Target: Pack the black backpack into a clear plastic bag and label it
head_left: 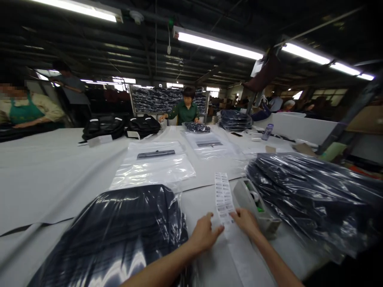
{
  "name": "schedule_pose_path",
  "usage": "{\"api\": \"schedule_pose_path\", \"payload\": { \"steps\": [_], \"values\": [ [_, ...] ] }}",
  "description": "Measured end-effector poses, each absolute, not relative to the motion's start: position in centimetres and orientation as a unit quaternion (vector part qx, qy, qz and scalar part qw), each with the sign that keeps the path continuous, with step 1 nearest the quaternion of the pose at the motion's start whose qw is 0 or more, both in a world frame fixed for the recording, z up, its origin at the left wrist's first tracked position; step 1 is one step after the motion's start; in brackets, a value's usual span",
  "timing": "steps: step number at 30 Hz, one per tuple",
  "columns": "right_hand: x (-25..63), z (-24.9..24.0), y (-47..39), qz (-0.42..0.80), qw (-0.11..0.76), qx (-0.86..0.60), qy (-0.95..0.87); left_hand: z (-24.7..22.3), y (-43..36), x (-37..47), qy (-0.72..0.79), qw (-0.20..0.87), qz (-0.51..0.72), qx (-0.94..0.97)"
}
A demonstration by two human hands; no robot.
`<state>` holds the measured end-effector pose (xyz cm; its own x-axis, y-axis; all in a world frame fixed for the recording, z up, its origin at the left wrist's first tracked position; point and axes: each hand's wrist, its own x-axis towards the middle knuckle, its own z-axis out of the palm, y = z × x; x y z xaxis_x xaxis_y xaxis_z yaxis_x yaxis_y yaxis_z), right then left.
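Note:
A long white strip of printed labels (pixel 224 195) lies on the table before me, its lower part blank. My right hand (pixel 247 222) is at the strip's right edge, with thumb and fingertips closed on a label there. To the left of the strip is my left hand (pixel 206 233), holding nothing, its thumb and index finger apart. A grey tape dispenser (pixel 269 219) stands just beyond my right hand. Left of my left hand lies a dark bag in clear plastic (pixel 128 223), close to my forearm.
More plastic-wrapped dark bags (pixel 311 199) are piled at the right. Flat clear plastic bags (pixel 155 167) lie ahead on the white table. Black bags (pixel 104 126) sit farther left. A co-worker (pixel 187 109) works across the table; a purple bottle (pixel 267 131) stands at the right.

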<state>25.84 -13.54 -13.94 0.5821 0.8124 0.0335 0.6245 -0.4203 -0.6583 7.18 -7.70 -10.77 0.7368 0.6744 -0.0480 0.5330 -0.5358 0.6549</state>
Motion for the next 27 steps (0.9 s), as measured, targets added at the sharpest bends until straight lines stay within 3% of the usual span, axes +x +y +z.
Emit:
{"api": "schedule_pose_path", "payload": {
  "steps": [4,8,10,17,23,27],
  "values": [
    [26.0,-12.5,-14.0,0.253,0.419,-0.728,-0.480,-11.0,-5.1,10.8,0.347,0.454,0.182,0.800],
    [25.4,-11.8,-14.8,0.386,0.584,-0.594,-0.395,-11.6,-4.2,12.0,0.247,0.633,0.289,0.674],
    [25.4,-11.9,-15.4,0.410,0.621,-0.564,-0.358,-12.0,-4.3,11.9,0.235,0.664,0.305,0.641],
    [26.1,-13.7,-15.4,0.390,0.667,-0.545,-0.325,-12.1,-5.3,11.4,0.196,0.691,0.252,0.649],
    [26.5,-15.2,-15.1,0.406,0.657,-0.534,-0.343,-12.4,-5.4,11.4,0.286,0.562,0.276,0.726],
    [26.9,-15.0,-15.1,0.418,0.639,-0.537,-0.360,-12.5,-5.6,11.6,0.297,0.544,0.277,0.734]
  ]
}}
